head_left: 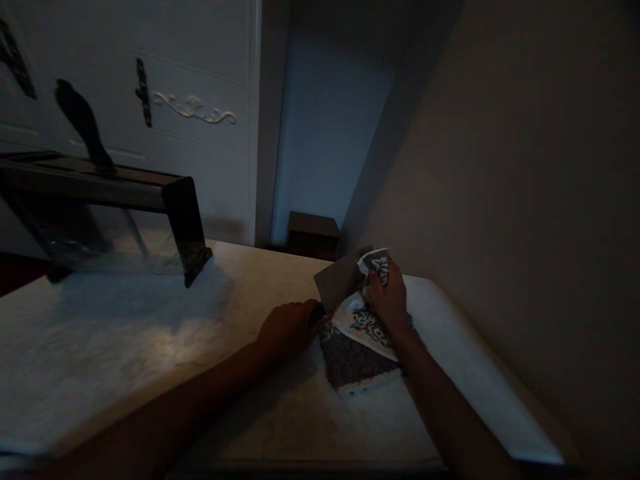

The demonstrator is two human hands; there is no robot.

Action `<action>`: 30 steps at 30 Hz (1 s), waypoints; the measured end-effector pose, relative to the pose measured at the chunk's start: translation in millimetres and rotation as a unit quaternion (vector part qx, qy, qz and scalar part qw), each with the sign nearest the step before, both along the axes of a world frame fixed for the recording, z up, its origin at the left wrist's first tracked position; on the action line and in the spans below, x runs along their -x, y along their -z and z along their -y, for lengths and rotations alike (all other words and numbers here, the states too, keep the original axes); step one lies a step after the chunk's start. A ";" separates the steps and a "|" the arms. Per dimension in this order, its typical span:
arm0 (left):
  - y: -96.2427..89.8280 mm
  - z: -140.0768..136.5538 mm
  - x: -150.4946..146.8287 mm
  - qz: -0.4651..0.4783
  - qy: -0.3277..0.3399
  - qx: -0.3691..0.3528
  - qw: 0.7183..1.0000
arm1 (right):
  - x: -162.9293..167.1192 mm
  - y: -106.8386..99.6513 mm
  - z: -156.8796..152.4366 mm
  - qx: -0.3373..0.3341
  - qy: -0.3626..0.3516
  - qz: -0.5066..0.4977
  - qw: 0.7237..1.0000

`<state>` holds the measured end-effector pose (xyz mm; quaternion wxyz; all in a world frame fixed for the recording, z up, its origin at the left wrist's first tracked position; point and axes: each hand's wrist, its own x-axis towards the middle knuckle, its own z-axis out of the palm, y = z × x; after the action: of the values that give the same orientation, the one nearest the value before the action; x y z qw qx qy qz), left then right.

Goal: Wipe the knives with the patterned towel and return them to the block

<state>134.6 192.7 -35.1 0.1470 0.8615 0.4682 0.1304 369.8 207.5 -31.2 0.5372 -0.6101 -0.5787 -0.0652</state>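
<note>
Where the pale desk (165, 360) lies nearest, its front edge runs along the bottom of the view, and two bare forearms reach in over it from the lower corners. Between them, toward the right end of the desk, lies a patterned cloth (357, 360), its near part dark with a pale border, resting on the surface. Farther up, it is folded over on itself, showing a whitish face with dark scrollwork.

The left hand (290, 325), just left of the cloth, is closed around the black handle (317, 312) of a broad blade (337, 281). That blade slants up and to the right from the fist, raised above the far side of the cloth. The right hand (390, 297) grips a bunched, grey-and-white part of the cloth, pinched between thumb and fingers, at the blade's far end; cloth and blade overlap there, though whether they touch is too dim to tell.

Well apart on the left, a dark-framed stand (185, 220) with a see-through front rests on the desk, a black handle rising from its top. Beyond the desk's back edge sits a brown box (314, 227), with a plain wall (525, 167) running along the right. Farthest back, at left, is a white door (210, 173) with a dark lever plate (143, 93) and raised scroll moulding (195, 110).
</note>
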 end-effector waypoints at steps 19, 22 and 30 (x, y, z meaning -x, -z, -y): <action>-3.5 -12.0 19.2 0.074 0.017 0.020 0.997 | -31.0 -19.3 1.8 0.022 -0.123 -0.613 0.781; -3.2 -13.7 20.7 0.074 0.018 0.023 0.997 | -33.0 -16.2 2.6 0.035 -0.152 -0.590 0.792; -6.0 -10.9 19.7 0.073 0.006 0.034 0.997 | -34.5 -6.4 0.0 0.003 -0.162 -0.515 0.842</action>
<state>114.9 203.6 -29.0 0.2107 0.8469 0.4552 0.1766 404.3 207.5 -24.9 0.7589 -0.4547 -0.3102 0.3480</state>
